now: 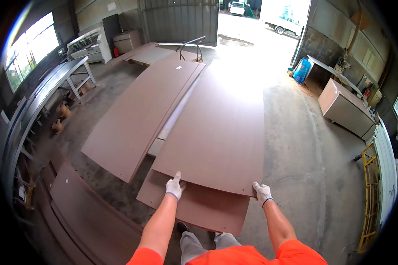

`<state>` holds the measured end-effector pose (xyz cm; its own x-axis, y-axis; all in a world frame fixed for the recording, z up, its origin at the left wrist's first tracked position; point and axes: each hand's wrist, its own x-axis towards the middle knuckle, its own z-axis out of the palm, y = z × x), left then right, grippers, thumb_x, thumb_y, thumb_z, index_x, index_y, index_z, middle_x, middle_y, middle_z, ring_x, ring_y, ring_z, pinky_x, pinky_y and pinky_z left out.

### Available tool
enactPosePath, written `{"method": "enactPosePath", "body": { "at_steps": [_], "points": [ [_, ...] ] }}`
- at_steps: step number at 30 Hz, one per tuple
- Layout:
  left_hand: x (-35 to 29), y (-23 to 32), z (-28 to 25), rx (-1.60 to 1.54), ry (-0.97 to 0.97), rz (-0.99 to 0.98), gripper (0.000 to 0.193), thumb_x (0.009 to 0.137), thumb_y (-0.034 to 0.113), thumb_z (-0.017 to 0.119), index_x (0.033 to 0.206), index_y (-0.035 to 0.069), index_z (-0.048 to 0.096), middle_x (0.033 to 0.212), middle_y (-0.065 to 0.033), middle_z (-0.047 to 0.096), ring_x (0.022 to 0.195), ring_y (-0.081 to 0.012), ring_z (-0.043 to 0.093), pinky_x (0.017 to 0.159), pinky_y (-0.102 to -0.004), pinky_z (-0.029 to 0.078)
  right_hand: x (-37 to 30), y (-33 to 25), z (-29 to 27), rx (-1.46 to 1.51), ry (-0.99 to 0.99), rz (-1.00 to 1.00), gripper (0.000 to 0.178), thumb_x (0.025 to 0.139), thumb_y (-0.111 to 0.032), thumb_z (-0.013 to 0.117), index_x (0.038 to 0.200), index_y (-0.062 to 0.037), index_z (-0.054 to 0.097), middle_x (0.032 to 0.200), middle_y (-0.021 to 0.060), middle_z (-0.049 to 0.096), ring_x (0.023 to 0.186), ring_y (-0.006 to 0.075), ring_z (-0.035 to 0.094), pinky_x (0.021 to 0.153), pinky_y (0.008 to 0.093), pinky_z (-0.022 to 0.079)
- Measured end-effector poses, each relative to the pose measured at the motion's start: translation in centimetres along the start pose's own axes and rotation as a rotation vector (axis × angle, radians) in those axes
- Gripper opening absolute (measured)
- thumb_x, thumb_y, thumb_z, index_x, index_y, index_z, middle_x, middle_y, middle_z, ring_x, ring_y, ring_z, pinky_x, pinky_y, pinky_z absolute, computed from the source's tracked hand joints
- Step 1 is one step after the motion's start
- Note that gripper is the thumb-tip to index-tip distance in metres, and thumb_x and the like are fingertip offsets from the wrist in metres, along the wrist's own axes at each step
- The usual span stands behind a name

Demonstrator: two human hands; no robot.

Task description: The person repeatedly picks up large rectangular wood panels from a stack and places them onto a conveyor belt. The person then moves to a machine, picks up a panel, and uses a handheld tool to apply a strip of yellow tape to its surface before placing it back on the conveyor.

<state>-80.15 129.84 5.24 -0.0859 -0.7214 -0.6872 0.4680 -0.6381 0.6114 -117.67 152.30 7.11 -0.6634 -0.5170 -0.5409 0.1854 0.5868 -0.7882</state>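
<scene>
A large reddish-brown panel (pixel 216 132) stretches away in front of me, its near edge raised or overhanging a second brown panel (pixel 194 205) beneath it. My left hand (pixel 175 187), in a white glove, grips the near edge with the thumb on top and the fingers hidden under it. At the near right corner, my right hand (pixel 262 193), gloved too, is closed round the panel's edge. Both forearms reach forward, well apart. To the left lies another brown panel stack (pixel 141 115), with a narrow gap between it and the panel I hold.
More brown panels (pixel 88 203) lean or lie at the lower left. A long metal bench (pixel 48 88) runs along the left wall. On the right are a brown cabinet (pixel 347 106), a yellow frame (pixel 369 198) and a blue bag (pixel 301 70). A cart handle (pixel 191 43) rises behind the stacks.
</scene>
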Motion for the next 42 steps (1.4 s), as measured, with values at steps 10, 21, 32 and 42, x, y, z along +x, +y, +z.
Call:
{"method": "enactPosePath", "body": {
  "at_steps": [10, 21, 32, 42],
  "points": [
    [-0.9, 9.7, -12.2, -0.269, 0.152, 0.283, 0.036, 0.088, 0.005, 0.079, 0.121, -0.004, 0.067, 0.121, -0.0083, 0.068, 0.101, -0.0258, 0.066, 0.089, -0.0442, 0.058, -20.0, -1.1, 13.0, -0.063, 0.035, -0.23, 0.058, 0.088, -0.04, 0.081, 0.113, 0.0098, 0.064, 0.109, 0.0199, 0.074, 0.099, 0.0242, 0.07, 0.088, 0.0383, 0.056],
    [-6.9, 10.3, -31.5, -0.298, 0.173, 0.352, 0.044, 0.1, 0.023, 0.067, 0.134, -0.003, 0.058, 0.13, -0.0135, 0.065, 0.115, -0.0343, 0.064, 0.102, -0.0532, 0.054, -25.1, 4.2, 21.2, -0.274, -0.255, -0.226, 0.077, 0.086, -0.06, 0.072, 0.118, 0.0095, 0.066, 0.115, 0.0318, 0.07, 0.112, 0.043, 0.068, 0.097, 0.0457, 0.053],
    [4.5, 19.0, -22.4, -0.183, 0.192, 0.259, 0.031, 0.095, 0.009, 0.068, 0.125, 0.002, 0.065, 0.117, -0.0132, 0.068, 0.1, -0.0313, 0.068, 0.081, -0.0492, 0.06, -19.4, -8.6, 36.2, -0.358, -0.837, -0.165, 0.067, 0.091, -0.054, 0.071, 0.119, 0.0064, 0.067, 0.105, 0.0216, 0.072, 0.087, 0.0247, 0.07, 0.077, 0.0383, 0.058],
    [-0.3, 10.2, -23.3, 1.134, 0.903, 1.047, 0.041, 0.091, 0.028, 0.071, 0.108, -0.009, 0.067, 0.106, -0.0279, 0.072, 0.1, -0.0418, 0.069, 0.09, -0.0471, 0.053, -12.3, 4.2, 10.2, -0.883, 0.601, -0.395, 0.066, 0.081, -0.046, 0.078, 0.124, 0.0026, 0.069, 0.117, 0.0232, 0.072, 0.113, 0.0343, 0.068, 0.096, 0.0464, 0.053]
  ]
}}
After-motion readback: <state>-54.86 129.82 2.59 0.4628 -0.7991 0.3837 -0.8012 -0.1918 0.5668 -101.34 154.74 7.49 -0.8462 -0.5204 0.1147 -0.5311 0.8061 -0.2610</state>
